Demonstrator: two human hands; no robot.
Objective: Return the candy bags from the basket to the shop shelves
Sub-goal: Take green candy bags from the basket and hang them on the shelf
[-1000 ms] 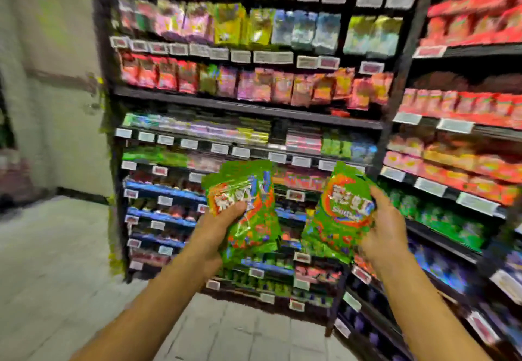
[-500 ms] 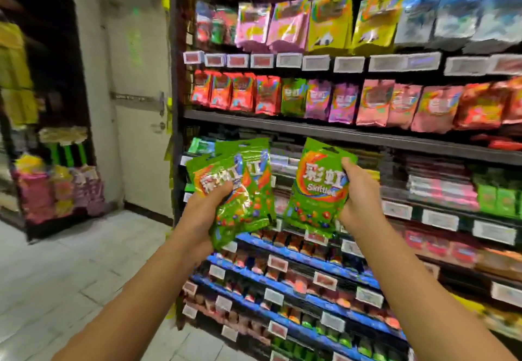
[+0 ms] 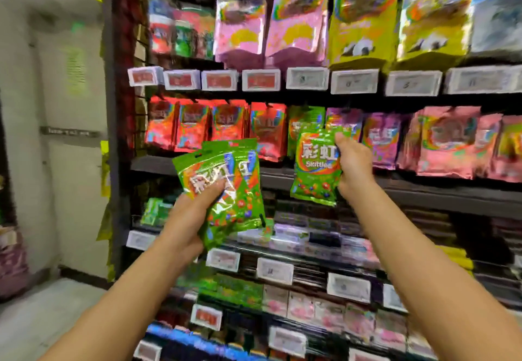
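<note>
Holding a fanned stack of green bags [image 3: 226, 191], the left hand [image 3: 195, 213] clamps light, slippery foil. Farther right, the right hand [image 3: 353, 163] pinches a single bag's [image 3: 315, 168] edge near matching shelf bags [image 3: 305, 119]; its top hang-hole looks like the best place to hold.

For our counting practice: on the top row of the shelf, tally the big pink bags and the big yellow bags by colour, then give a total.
Pink bags: 2
Yellow bags: 2
Total: 4

Pale wall [image 3: 25, 106], seemingly tiled floor [image 3: 42, 312]
</note>
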